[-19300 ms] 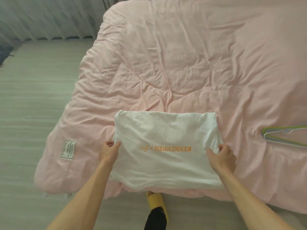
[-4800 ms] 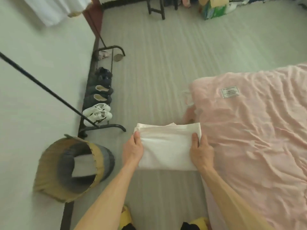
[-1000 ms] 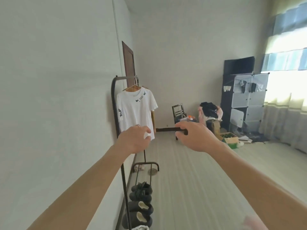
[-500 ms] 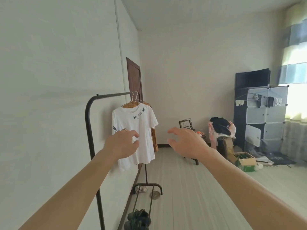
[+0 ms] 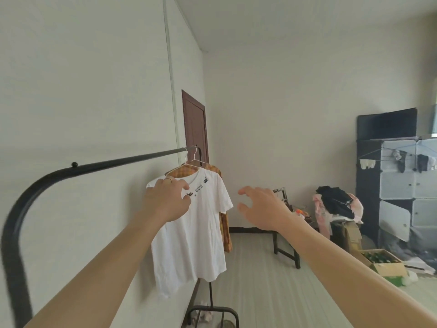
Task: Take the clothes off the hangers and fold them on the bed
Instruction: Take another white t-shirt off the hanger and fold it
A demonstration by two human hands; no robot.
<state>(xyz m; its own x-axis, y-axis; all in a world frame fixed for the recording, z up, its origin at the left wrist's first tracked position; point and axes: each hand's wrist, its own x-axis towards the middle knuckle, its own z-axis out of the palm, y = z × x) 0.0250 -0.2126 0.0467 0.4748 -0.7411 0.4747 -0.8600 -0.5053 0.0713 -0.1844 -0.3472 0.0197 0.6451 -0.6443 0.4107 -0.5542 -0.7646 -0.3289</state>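
Note:
A white T-shirt (image 5: 196, 233) with small black prints at the chest hangs on a thin wire hanger (image 5: 194, 157) from the black clothes rack rail (image 5: 118, 162). Behind it hangs an orange plaid shirt (image 5: 225, 233), mostly hidden. My left hand (image 5: 165, 200) is raised in front of the T-shirt's near shoulder, its fingers loosely curled; whether it touches the cloth is unclear. My right hand (image 5: 260, 207) hovers in the air to the right of the T-shirt with its fingers spread, holding nothing. The bed is out of view.
The rack runs along the left wall, and its foot (image 5: 212, 311) stands on the floor below the shirts. A brown door (image 5: 195, 129) is behind. A dark bench (image 5: 286, 252), a clothes pile (image 5: 335, 204), a cardboard box (image 5: 383, 261) and a cube cabinet (image 5: 406, 192) stand at the right.
I have stepped closer to the rack. Both hands have risen toward the white T-shirt, the left now in front of its shoulder. My right hand's fingers have spread wider.

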